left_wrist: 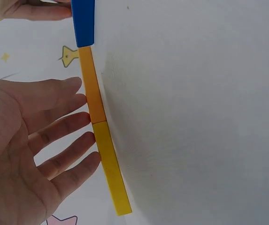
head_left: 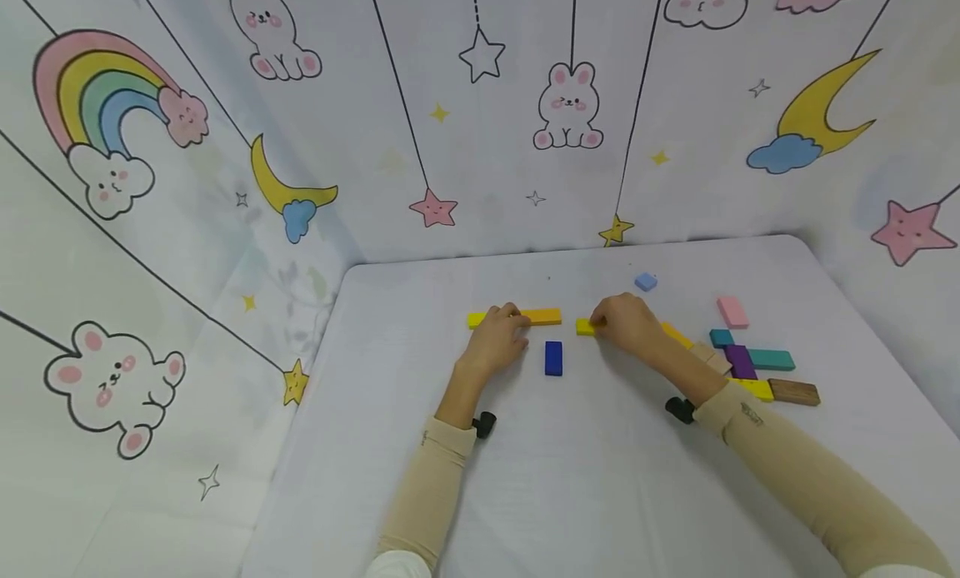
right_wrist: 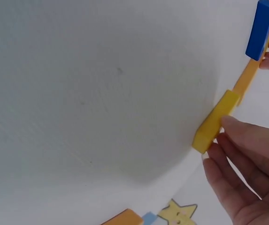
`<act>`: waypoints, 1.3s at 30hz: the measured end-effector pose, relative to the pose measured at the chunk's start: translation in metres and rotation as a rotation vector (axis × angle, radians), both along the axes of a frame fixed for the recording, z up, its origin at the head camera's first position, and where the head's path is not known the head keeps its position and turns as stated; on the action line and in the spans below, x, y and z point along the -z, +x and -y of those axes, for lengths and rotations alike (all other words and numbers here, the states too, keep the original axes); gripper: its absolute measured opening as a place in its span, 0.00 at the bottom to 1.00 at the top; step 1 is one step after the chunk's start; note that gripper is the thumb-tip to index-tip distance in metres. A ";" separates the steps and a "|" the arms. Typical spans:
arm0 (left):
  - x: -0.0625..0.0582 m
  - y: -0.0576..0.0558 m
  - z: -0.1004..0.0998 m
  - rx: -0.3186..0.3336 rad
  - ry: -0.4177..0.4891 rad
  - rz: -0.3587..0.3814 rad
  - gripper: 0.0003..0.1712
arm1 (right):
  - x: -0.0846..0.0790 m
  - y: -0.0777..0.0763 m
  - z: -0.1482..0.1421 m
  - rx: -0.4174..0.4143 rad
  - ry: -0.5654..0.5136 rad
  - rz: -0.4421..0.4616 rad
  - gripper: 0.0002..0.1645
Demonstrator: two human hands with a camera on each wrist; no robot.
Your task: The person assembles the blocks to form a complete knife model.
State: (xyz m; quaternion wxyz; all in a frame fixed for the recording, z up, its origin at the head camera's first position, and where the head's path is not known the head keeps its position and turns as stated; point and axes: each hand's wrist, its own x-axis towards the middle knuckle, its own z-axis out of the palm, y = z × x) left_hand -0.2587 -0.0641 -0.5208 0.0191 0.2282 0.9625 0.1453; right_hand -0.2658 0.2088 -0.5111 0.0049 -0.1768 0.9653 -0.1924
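I have an orange block and a first yellow block lying on the white table, end to end and touching, in one straight row. Both are slim, plain, rectangular bars; the orange sits on the right of the pair. My left hand rests its fingertips along their side, across the joint. A second yellow block, also a plain bar, I have pinched between thumb and fingers of my right hand. It is beyond the orange end, apart from it; I can't tell whether it touches the tabletop.
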 end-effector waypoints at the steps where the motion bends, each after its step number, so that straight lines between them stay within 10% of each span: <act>1: 0.000 0.000 0.000 0.002 -0.001 0.000 0.21 | 0.000 -0.002 0.000 0.001 0.003 0.000 0.10; 39: -0.010 0.003 0.000 0.007 -0.015 0.028 0.21 | -0.001 -0.023 0.022 -0.017 -0.012 0.000 0.11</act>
